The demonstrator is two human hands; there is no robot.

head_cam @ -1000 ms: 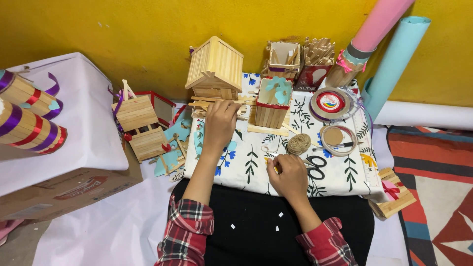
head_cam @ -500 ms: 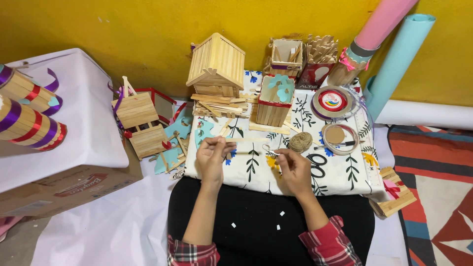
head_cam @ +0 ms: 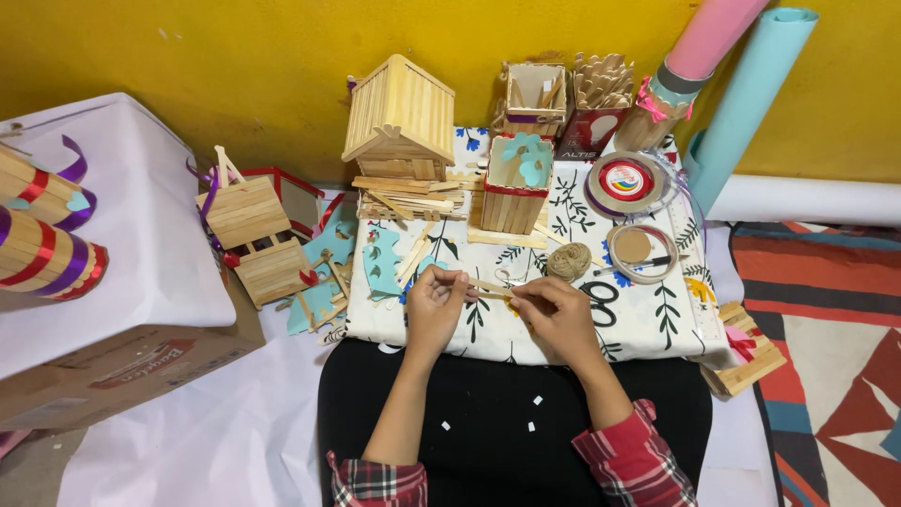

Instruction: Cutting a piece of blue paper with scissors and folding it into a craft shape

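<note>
Surface: we are working over a low tabletop [head_cam: 648, 329] covered by a white cloth printed with leaves, with our lap in black just below it.
Room: a yellow wall [head_cam: 235, 56] is running behind the tabletop; a striped rug [head_cam: 826, 310] is lying to the right of it, and a cardboard box [head_cam: 113, 366] under white paper is sitting to its left.
Landmark: a stick house [head_cam: 402, 117] is standing at the tabletop's back edge.
Left hand [head_cam: 434, 302]: we are curling the fingers closed, pinching one end of a thin wooden stick [head_cam: 488, 287].
Right hand [head_cam: 556, 314]: we are pinching the other end, fingers folded in.
Stick: it is lying level between both hands, well in front of the stick house.
Nearby: a twine ball [head_cam: 569, 261] is sitting just behind the right hand, in front and to the right of the house; black scissors [head_cam: 601, 305] are lying beside that hand.
</note>
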